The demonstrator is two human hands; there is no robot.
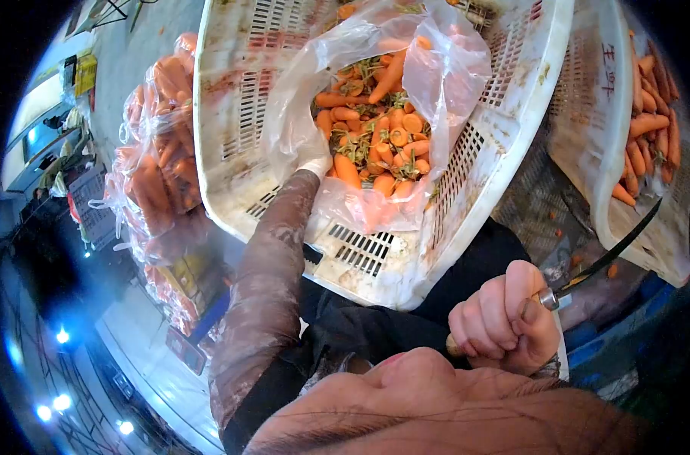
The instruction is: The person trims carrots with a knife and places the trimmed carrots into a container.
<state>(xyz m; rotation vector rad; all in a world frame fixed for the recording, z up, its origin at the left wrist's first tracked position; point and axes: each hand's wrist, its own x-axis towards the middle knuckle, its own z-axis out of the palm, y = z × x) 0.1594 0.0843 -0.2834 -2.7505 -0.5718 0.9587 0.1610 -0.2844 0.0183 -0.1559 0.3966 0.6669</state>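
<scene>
My right hand (504,318) is closed around the handle of a knife (614,250), whose dark curved blade points up and to the right. My left arm, in a brown sleeve, reaches into a large white plastic crate (496,189). At its end my left hand (315,162), which looks white-gloved, is against the side of a clear plastic bag (299,114); its fingers are hidden by the plastic. Inside the bag are carrot tops and cut pieces (398,136) with green stems, along with a few longer carrots (389,78).
Bags of carrots (163,152) are stacked to the left of the crate. At the right stands another white crate (587,114), with whole carrots (652,129) beyond its wall. Small orange scraps lie on the floor between the crates.
</scene>
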